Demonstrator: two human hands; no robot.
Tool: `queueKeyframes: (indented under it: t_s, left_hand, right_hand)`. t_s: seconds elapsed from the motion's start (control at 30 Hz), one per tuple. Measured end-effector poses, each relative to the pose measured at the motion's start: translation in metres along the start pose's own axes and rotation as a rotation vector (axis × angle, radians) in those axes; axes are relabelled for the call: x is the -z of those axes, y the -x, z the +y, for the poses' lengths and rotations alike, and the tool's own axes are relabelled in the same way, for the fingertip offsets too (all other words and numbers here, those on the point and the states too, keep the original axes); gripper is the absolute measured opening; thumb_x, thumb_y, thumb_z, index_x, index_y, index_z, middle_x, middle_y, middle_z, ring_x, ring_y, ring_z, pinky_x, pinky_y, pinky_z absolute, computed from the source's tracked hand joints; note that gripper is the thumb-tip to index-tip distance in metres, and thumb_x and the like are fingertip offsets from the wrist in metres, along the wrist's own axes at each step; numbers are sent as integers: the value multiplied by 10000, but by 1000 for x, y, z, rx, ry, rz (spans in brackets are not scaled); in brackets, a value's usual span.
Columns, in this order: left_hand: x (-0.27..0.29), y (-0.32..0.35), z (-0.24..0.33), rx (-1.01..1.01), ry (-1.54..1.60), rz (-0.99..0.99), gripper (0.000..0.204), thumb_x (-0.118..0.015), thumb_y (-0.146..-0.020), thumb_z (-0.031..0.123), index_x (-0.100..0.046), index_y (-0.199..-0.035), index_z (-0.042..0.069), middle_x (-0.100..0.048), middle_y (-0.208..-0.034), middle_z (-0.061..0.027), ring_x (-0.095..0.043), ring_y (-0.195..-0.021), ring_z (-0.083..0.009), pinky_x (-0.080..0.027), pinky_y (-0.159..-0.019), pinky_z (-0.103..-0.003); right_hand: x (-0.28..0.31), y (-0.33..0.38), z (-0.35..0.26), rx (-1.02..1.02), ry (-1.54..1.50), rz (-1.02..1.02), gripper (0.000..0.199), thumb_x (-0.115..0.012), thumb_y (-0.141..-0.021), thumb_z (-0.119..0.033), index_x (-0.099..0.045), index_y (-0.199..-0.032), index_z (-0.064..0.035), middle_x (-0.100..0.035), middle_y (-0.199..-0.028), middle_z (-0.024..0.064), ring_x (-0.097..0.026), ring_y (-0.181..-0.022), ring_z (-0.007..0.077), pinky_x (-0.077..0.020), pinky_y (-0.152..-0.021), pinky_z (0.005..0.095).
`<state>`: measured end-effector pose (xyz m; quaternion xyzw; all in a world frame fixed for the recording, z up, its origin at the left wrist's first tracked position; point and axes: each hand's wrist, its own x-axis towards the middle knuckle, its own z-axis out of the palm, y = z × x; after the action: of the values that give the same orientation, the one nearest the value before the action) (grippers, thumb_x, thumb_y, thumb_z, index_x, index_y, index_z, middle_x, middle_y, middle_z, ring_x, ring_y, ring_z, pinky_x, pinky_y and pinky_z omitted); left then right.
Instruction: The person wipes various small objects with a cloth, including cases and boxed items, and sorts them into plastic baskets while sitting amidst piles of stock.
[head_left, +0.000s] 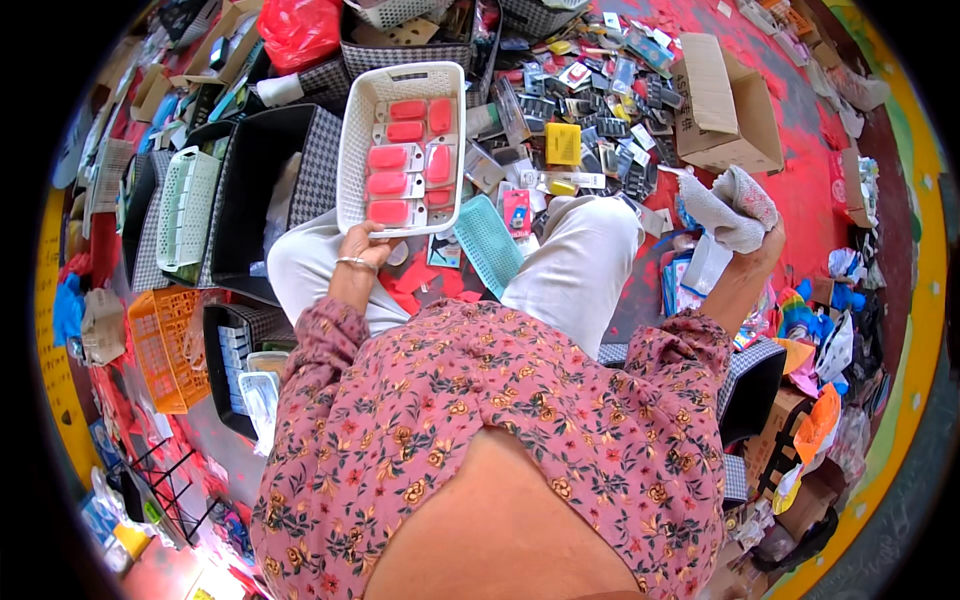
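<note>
My left hand (362,250) grips the near rim of a white plastic basket (349,140), its fingers curled at the edge. Inside the basket lie several red-pink packs in clear packaging (390,185), set in two columns. Out to the right, my right hand (765,240) is closed on a crumpled grey cloth (730,208), which hides part of the fingers. Between my knees a teal perforated basket (488,245) lies tilted, beside a small pink-and-white package (517,212).
A pile of small packaged goods (610,110) with a yellow box (563,144) spreads ahead. An open cardboard box (730,110) stands at far right. At left are black houndstooth bins (315,150), a pale green basket (185,215) and an orange crate (165,350).
</note>
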<state>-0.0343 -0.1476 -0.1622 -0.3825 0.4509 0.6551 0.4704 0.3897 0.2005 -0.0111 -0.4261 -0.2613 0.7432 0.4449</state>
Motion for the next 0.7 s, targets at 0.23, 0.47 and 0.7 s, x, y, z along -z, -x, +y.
queueKeyframes:
  t_s: [0.23, 0.47, 0.7]
  left_hand:
    - [43, -47, -17, -70, 52, 214, 382, -414, -701, -93, -350, -1076, -64, -424, -1046, -223, -441, -1008, -394, -371, -867, -574]
    - [82, -58, -13, -126, 114, 176, 371, -407, -688, -120, -354, -1047, -40, -425, -1044, -216, -457, -968, -391, -383, -865, -573]
    - [118, -75, 5, -81, 141, -39, 465, -429, -644, -102, -416, -1106, -47, -457, -1129, -230, -417, -1079, -397, -307, -942, -561]
  right_hand:
    - [67, -39, 1, -69, 128, -14, 383, -377, -794, -241, -504, -1002, 55, -572, -930, 193, -585, -811, 309, -489, -733, 405]
    - [79, -71, 13, -109, 252, -21, 258, -420, -801, -196, -550, -874, 14, -595, -847, 149, -593, -777, 276, -483, -748, 400]
    - [45, -64, 32, -146, 243, 151, 150, -472, -793, -125, -568, -805, -12, -603, -784, 114, -596, -717, 248, -494, -697, 364]
